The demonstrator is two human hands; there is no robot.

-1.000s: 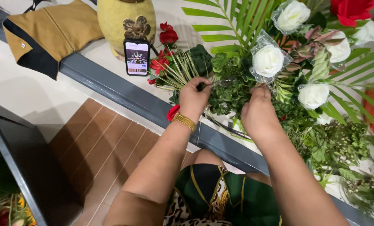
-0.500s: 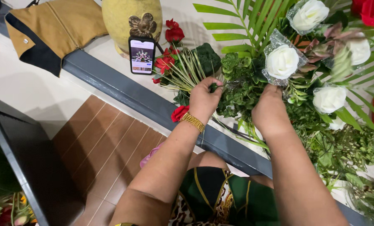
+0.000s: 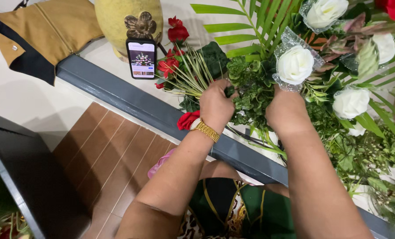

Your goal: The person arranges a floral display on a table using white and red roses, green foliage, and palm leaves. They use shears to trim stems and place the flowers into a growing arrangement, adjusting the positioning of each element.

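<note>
Both hands are busy in the middle of a big flower bunch that lies on the pale counter top (image 3: 117, 57) just past its grey front edge. The left hand (image 3: 215, 104), with a gold bracelet on its wrist, is curled tight around a clump of dark green curly leaves (image 3: 246, 88) and presses it into place. The right hand (image 3: 287, 110) is pushed into the same leaves just under a white rose wrapped in clear plastic (image 3: 294, 64); its fingers are hidden, so I cannot tell if they are closed.

This looks like the step of fixing the greenery low in the bunch. I think the next move needs a gentle touch, so the rose does not get bumped.

A black phone showing a flower picture (image 3: 141, 58) leans on a round yellow vase (image 3: 117, 20) nearby.
</note>
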